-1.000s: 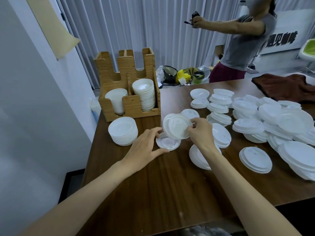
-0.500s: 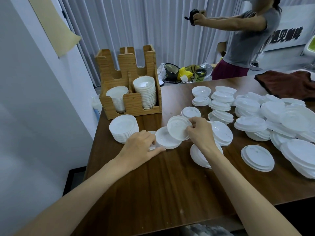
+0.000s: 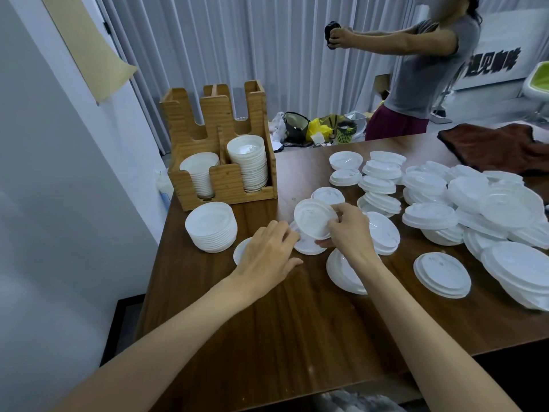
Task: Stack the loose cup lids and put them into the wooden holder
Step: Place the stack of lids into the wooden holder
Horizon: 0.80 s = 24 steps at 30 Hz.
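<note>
My right hand pinches a white cup lid and holds it tilted above the table. My left hand lies over a flat lid and reaches a second lid under the tilted one; its fingertips are hidden. The wooden holder stands at the back left, with a lid stack in its front right slot and white cups in its front left slot. A stack of lids sits in front of the holder.
Many loose and part-stacked lids cover the right half of the brown table. A brown cloth lies at the far right. Behind the table stands a person holding a black object, and bags lie on the floor.
My left hand slid left over a lid, then back right toward the lid under the tilted one. My right hand kept hold of its lid, almost still.
</note>
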Available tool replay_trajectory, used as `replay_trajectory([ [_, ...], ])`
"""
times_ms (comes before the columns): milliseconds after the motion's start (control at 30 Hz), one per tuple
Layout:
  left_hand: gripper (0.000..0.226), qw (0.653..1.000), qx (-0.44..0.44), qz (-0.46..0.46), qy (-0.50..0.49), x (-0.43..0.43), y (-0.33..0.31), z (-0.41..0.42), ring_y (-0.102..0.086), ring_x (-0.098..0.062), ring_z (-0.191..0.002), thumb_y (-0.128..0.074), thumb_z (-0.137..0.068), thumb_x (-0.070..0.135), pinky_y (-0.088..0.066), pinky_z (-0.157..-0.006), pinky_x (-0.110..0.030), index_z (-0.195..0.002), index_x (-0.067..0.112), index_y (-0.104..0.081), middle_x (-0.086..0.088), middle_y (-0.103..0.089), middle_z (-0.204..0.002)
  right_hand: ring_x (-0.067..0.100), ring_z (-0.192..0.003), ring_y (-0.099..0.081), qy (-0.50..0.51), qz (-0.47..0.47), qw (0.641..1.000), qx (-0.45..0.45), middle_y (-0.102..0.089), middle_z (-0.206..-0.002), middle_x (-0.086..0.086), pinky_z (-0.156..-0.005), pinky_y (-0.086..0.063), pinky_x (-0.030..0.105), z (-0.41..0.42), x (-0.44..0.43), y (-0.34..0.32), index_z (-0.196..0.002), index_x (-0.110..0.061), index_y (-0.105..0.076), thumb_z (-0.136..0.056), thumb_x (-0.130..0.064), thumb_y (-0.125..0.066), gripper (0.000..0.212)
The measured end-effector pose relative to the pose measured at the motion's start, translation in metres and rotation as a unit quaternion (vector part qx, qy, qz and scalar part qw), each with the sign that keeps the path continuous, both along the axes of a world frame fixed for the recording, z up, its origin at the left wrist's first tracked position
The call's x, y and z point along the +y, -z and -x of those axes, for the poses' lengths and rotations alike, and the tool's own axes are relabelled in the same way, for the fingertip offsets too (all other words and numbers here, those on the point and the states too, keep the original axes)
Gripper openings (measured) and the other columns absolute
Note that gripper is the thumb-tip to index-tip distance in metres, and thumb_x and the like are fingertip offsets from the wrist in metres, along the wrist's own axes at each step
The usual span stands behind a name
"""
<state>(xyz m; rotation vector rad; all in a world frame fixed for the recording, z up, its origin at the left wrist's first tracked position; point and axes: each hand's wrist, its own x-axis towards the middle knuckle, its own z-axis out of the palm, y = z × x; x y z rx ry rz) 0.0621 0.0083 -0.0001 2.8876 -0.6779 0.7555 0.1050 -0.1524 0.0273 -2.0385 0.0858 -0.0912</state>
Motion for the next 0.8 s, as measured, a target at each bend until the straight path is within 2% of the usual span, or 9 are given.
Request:
replay_trajectory([
  [133,0.030,0.999,0.028,-0.012,0.035,-0.007,0.004,-0.013,-0.055,-0.020,-0.078,-0.082,-0.069,0.028,-0.044,-0.061,-0.029,-0.092,0.012,-0.071,-0.006,-0.060,-0.088,0.027,-0.066,-0.069,0.018,-0.027,0.999,0.004,-0.050,-0.129,0.014,-0.057,-0.059,0.030,-0.001,-0.003,-0.003,-0.137,-0.010,-0.043,-0.093,0.004,-0.045,0.046],
  [233,0.012,0.997,0.028,-0.051,0.049,-0.011,0.004,-0.017,-0.052,-0.019,-0.067,-0.082,-0.069,0.014,-0.040,-0.052,-0.027,-0.071,0.011,-0.071,-0.004,-0.059,-0.077,0.030,-0.068,-0.069,0.015,-0.034,0.999,0.009,-0.050,-0.125,0.014,-0.054,-0.058,0.029,0.000,-0.007,-0.004,-0.137,-0.009,-0.042,-0.092,0.005,-0.042,0.046],
  [367,0.015,0.994,-0.044,-0.096,0.038,0.009,-0.009,-0.017,-0.050,-0.019,-0.061,-0.075,-0.065,-0.003,-0.038,-0.048,-0.027,-0.065,0.008,-0.064,-0.006,-0.056,-0.070,0.026,-0.075,-0.065,0.026,-0.001,0.999,-0.028,-0.055,-0.122,0.012,-0.043,-0.050,0.017,-0.002,-0.011,0.000,-0.135,-0.009,-0.046,-0.095,0.000,-0.043,0.041],
  [433,0.013,0.984,-0.086,-0.153,0.027,0.026,-0.022,-0.014,-0.051,-0.022,-0.062,-0.069,-0.064,-0.005,-0.040,-0.048,-0.030,-0.066,0.006,-0.063,-0.009,-0.056,-0.070,0.020,-0.073,-0.063,0.033,0.037,0.997,-0.052,-0.058,-0.117,0.009,-0.050,-0.054,0.021,-0.003,-0.011,0.002,-0.132,-0.008,-0.049,-0.096,-0.002,-0.044,0.037],
  [500,0.011,0.976,-0.107,-0.189,0.002,0.043,-0.032,-0.010,-0.053,-0.024,-0.061,-0.069,-0.064,-0.006,-0.041,-0.048,-0.031,-0.067,0.003,-0.063,-0.012,-0.058,-0.070,0.022,-0.075,-0.063,0.029,0.073,0.995,-0.061,-0.062,-0.110,0.010,-0.064,-0.059,0.035,-0.003,-0.007,0.005,-0.125,-0.006,-0.055,-0.096,-0.003,-0.043,0.032],
  [567,0.014,0.978,-0.104,-0.180,-0.021,0.057,-0.035,-0.007,-0.056,-0.024,-0.062,-0.074,-0.062,-0.006,-0.047,-0.049,-0.030,-0.072,0.000,-0.066,-0.014,-0.061,-0.073,0.028,-0.076,-0.064,0.011,0.131,0.990,-0.060,-0.066,-0.102,0.015,-0.069,-0.057,0.044,-0.004,0.001,0.007,-0.112,-0.004,-0.061,-0.095,-0.003,-0.041,0.026],
  [667,0.022,0.986,-0.097,-0.134,-0.021,0.072,-0.033,-0.003,-0.061,-0.025,-0.065,-0.080,-0.062,-0.005,-0.054,-0.051,-0.032,-0.081,0.000,-0.070,-0.014,-0.065,-0.078,0.028,-0.081,-0.061,-0.043,0.228,0.972,-0.037,-0.064,-0.088,0.010,-0.063,-0.046,0.033,-0.005,0.013,0.008,-0.093,-0.006,-0.061,-0.093,-0.005,-0.042,0.019],
  [733,0.026,0.991,-0.093,-0.094,-0.013,0.078,-0.030,0.001,-0.064,-0.026,-0.067,-0.082,-0.061,-0.002,-0.057,-0.054,-0.032,-0.085,0.000,-0.071,-0.015,-0.067,-0.081,0.028,-0.075,-0.058,-0.059,0.259,0.963,-0.039,-0.057,-0.076,0.008,-0.058,-0.038,0.029,-0.006,0.020,0.009,-0.074,-0.011,-0.053,-0.092,-0.007,-0.043,0.021],
  [800,0.028,0.994,-0.092,-0.063,-0.015,0.082,-0.031,0.007,-0.067,-0.026,-0.071,-0.084,-0.061,0.001,-0.056,-0.059,-0.031,-0.087,0.002,-0.072,-0.014,-0.069,-0.084,0.029,-0.074,-0.059,-0.040,0.296,0.952,-0.064,-0.058,-0.074,0.009,-0.060,-0.043,0.031,-0.009,0.027,0.008,-0.072,-0.010,-0.053,-0.095,-0.016,-0.044,0.025],
])
